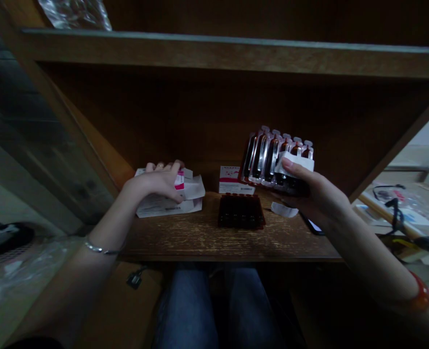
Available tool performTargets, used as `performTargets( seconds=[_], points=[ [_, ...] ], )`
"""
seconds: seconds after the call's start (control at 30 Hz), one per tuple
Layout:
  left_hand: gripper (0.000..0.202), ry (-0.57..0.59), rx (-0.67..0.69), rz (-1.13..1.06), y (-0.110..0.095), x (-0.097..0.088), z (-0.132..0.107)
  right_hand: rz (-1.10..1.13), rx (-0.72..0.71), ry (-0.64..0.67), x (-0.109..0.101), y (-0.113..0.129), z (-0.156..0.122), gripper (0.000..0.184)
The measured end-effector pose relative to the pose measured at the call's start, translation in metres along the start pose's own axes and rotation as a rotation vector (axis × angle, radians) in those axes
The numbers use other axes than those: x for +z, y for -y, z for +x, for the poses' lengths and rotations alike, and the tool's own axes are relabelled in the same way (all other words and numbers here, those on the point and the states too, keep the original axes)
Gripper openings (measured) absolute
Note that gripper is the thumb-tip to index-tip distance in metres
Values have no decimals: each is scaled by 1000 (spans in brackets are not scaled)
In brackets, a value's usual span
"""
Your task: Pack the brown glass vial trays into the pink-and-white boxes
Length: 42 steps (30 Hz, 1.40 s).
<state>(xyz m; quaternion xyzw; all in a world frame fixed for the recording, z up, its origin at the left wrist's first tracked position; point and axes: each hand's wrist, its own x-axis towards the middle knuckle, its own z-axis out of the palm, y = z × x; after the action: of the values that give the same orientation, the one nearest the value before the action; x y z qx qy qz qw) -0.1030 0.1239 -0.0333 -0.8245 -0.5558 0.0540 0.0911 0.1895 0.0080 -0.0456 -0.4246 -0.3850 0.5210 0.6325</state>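
A: Right hand first! What has it got?

B: The right hand (318,191) is closed on a pack of dark vials (263,157), just right of centre, up off the counter (196,240). The thumb presses a white paper strip (299,162) across the lower part, and the vials' pale tops point to the top of the frame.

A: And the left hand (158,184)?

B: Left of centre, lying over a white carton (163,209) with a pink patch, fingers bent across its top. Whether it actually grips, I can't tell. The carton's flap sticks out to the right.

A: Between the hands, then!

B: A dark brown pack (241,212) sits on the counter near the middle; too dim to read what's inside. Right behind it stands a small white-and-pink box (232,183). Over to the right, below the held vials, there's a curled white scrap (284,210), and a phone (316,227) peeks out by the right forearm.

A: Further out?

B: Crumpled clear plastic (78,14) on the upper shelf (214,52), upper left of the frame; jeans (196,310) at bottom centre; a dark-tipped rod (405,223) far right.
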Motion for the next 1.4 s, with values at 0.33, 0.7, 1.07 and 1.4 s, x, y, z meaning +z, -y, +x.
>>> performTargets(
  seconds=[0.33,0.7,1.07,1.4],
  points=[
    [92,-474,177,75,-83,-24,-67,-140,-218,-15,-2,-2,-4,31],
    [102,-738,99,-114,-109,-18,-65,-464,-438,-57,7,-6,-17,47],
    [90,-827,303,-128,-111,-12,-62,-394,-291,52,8,-12,-15,41],
    [87,-756,362,-171,-117,-10,-64,-380,-159,304,15,-30,-11,41]
  ],
)
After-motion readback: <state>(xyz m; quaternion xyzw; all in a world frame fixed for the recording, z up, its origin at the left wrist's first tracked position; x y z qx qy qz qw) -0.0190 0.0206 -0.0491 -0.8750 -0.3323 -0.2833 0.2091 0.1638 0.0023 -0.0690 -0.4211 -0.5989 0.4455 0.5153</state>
